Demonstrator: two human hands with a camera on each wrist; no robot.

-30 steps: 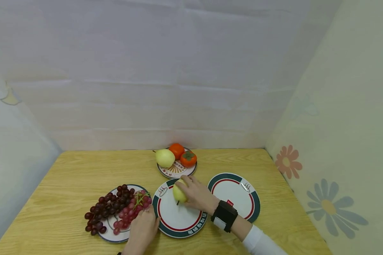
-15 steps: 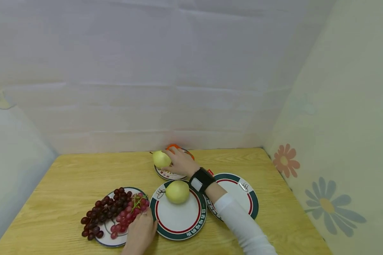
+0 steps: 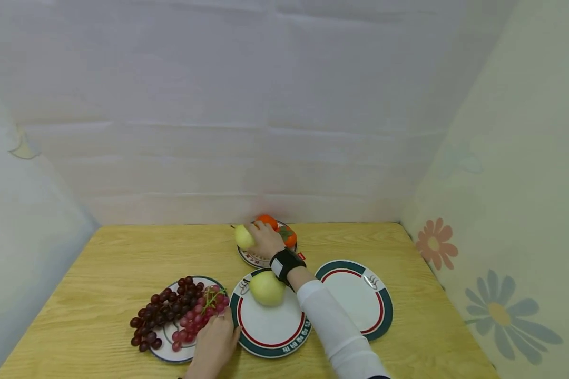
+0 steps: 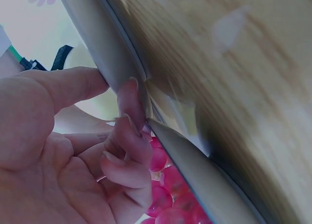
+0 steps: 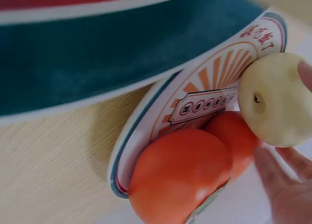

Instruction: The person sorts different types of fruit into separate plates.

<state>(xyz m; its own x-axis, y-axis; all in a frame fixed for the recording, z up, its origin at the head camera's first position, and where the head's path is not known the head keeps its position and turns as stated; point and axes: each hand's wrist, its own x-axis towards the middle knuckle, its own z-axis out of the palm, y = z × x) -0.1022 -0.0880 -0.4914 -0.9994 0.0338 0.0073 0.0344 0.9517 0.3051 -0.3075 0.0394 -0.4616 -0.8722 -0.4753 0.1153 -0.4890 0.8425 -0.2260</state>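
My right hand (image 3: 267,241) reaches over the small patterned plate (image 3: 253,259) at the back and grips a pale yellow pear (image 3: 244,238). In the right wrist view, thumb and fingers lie on opposite sides of that pear (image 5: 273,97). Two orange persimmons (image 5: 178,173) share its plate. Another pear (image 3: 267,289) rests on the green-rimmed middle plate (image 3: 265,326). At this plate's left edge, my left hand (image 3: 215,337) pinches the rim between thumb and curled fingers, as the left wrist view shows.
Left of my left hand is a plate (image 3: 163,334) bearing dark grapes (image 3: 166,311) and red grapes (image 3: 196,318). A second green-rimmed plate (image 3: 351,295) stands to the right, beside my right forearm. Walls close off the wooden table (image 3: 123,252) at back and sides.
My right hand let go of a pear on the middle plate and moved back to the small plate, taking hold of the pear there. My left hand stayed at the rim.
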